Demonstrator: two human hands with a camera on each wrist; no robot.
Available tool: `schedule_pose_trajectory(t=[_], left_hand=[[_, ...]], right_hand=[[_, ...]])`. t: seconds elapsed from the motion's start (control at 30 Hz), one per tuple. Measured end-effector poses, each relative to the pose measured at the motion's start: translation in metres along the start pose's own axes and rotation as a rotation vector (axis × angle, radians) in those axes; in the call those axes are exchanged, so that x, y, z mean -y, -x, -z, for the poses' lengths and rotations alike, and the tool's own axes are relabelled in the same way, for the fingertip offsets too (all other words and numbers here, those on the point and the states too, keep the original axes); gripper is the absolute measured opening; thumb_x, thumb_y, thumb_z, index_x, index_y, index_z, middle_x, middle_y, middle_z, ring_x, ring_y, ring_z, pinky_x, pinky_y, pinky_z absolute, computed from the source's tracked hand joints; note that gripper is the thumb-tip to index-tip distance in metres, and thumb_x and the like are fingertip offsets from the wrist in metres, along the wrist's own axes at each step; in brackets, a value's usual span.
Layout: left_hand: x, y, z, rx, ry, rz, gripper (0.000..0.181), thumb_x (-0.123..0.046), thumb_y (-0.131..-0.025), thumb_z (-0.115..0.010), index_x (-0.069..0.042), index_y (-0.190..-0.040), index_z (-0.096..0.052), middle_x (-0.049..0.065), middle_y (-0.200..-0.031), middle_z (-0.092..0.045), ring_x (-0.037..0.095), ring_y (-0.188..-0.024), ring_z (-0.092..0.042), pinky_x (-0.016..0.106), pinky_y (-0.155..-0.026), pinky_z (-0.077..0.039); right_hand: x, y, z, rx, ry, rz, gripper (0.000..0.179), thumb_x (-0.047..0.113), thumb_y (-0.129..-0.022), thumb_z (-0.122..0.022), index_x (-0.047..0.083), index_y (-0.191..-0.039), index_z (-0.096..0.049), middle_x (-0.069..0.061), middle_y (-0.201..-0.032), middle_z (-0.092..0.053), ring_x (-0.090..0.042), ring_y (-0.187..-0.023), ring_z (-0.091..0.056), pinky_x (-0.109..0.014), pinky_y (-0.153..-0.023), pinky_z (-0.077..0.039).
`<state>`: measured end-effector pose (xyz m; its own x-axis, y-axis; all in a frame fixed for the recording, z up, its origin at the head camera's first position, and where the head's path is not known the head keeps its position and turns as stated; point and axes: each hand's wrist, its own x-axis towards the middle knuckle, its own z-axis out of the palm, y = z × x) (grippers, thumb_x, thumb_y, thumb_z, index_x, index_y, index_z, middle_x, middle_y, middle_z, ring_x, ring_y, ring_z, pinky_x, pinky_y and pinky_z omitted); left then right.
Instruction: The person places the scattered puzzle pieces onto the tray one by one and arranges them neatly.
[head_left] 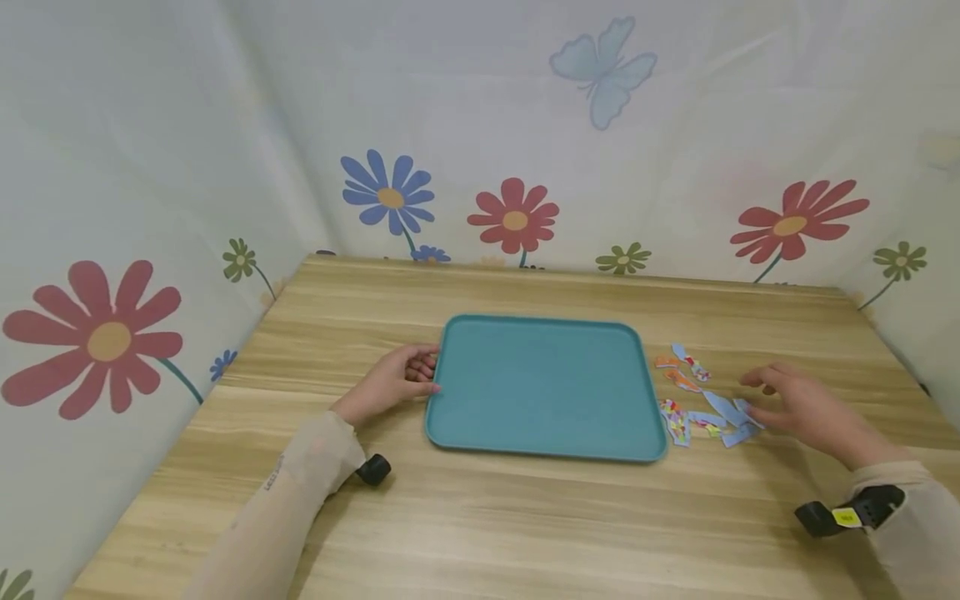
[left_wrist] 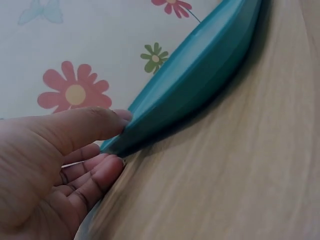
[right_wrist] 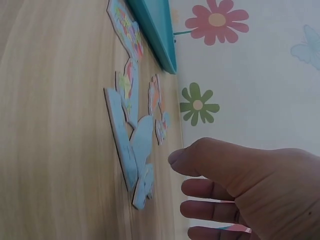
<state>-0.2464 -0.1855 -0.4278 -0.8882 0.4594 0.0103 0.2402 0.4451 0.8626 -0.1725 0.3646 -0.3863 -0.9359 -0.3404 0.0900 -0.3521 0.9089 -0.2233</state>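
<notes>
Wooden table (head_left: 525, 525); hands (head_left: 390, 379) (head_left: 813, 412) apart, left pinching tray (head_left: 543, 387).

The head view looks forward and down from the near side, standing back enough to take in the worktop (head_left: 487, 517) and flowered backdrop (head_left: 465, 100). The left wrist view looks from close behind the left hand (left_wrist: 47, 165), low and tilted, toward the tray (left_wrist: 200, 80) and far right. The right wrist view, turned sideways, equally close, faces the far left past the right hand (right_wrist: 255, 185). All three, I notice, share the tray and one green flower (head_left: 624, 260).
</notes>
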Motion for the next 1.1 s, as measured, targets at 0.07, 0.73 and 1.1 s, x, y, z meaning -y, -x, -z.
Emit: schedule_pose_trajectory(t=[0.07, 0.73, 1.1], left_hand=[[0.002, 0.000, 0.000, 0.002, 0.000, 0.007, 0.066, -0.005, -0.084, -0.073, 0.007, -0.140, -0.042, 0.021, -0.116, -0.056, 0.024, -0.099, -0.057, 0.019, -0.082, -0.050], [0.007, -0.001, 0.001, 0.007, 0.006, 0.024, 0.066, -0.010, -0.084, -0.074, 0.002, -0.141, -0.042, 0.019, -0.120, -0.056, 0.025, -0.103, -0.057, 0.025, -0.087, -0.051], [0.007, -0.001, 0.001, 0.004, -0.001, 0.004, 0.065, -0.009, -0.084, -0.073, 0.004, -0.140, -0.042, 0.020, -0.119, -0.056, 0.025, -0.102, -0.057, 0.025, -0.086, -0.051]], right_hand=[[-0.002, 0.002, 0.001, 0.029, 0.007, -0.005, 0.037, 0.013, -0.077, -0.077, -0.005, -0.106, -0.063, -0.020, -0.100, -0.065, -0.033, -0.087, -0.062, -0.048, -0.073, -0.053], [-0.011, 0.004, -0.003, 0.150, 0.036, 0.002, 0.042, 0.012, -0.073, -0.078, -0.002, -0.110, -0.065, -0.010, -0.097, -0.064, -0.022, -0.084, -0.061, -0.037, -0.070, -0.051], [-0.015, 0.000, -0.008, 0.135, 0.043, 0.035, 0.035, 0.013, -0.074, -0.078, 0.001, -0.105, -0.066, -0.004, -0.089, -0.061, -0.015, -0.080, -0.058, -0.031, -0.066, -0.048]])
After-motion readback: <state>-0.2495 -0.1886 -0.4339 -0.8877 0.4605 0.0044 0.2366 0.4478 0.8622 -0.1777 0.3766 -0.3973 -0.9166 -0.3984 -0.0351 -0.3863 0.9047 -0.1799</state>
